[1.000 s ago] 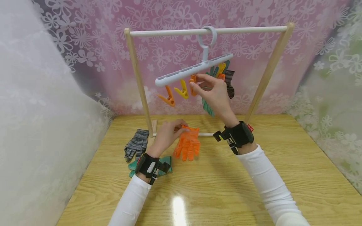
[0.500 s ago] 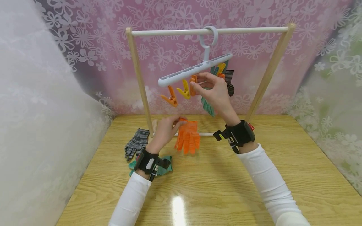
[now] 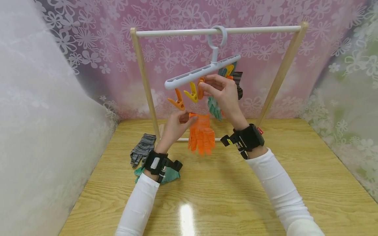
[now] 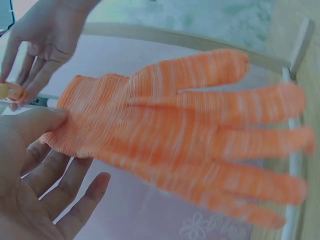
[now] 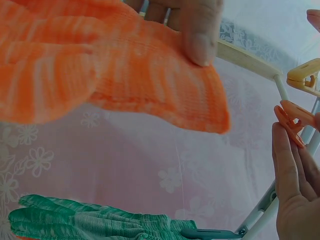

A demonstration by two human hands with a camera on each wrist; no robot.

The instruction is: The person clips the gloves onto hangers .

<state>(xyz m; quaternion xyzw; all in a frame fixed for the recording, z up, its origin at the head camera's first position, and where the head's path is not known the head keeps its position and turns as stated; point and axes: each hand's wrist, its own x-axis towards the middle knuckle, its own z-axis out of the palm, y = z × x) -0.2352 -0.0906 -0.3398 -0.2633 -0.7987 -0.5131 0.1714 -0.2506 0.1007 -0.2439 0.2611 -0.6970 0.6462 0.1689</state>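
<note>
My left hand pinches the cuff of an orange knit glove between thumb and fingers. The glove hangs above the table, its fingers pointing down. Higher up, my right hand pinches an orange clothespin on the light grey hanger. In the right wrist view the jaws of this clothespin face the glove side, with the cuff a short way off. A yellow clothespin and another orange clothespin dangle to the left of it, holding nothing.
The hanger hooks over the white rail of a wooden stand. Behind my right hand hang a green glove and a dark striped glove. A grey striped glove and another green glove lie on the table.
My left hand has lifted the orange glove up and slightly right, nearer the hanger. My right hand stays at the same orange clothespin.
</note>
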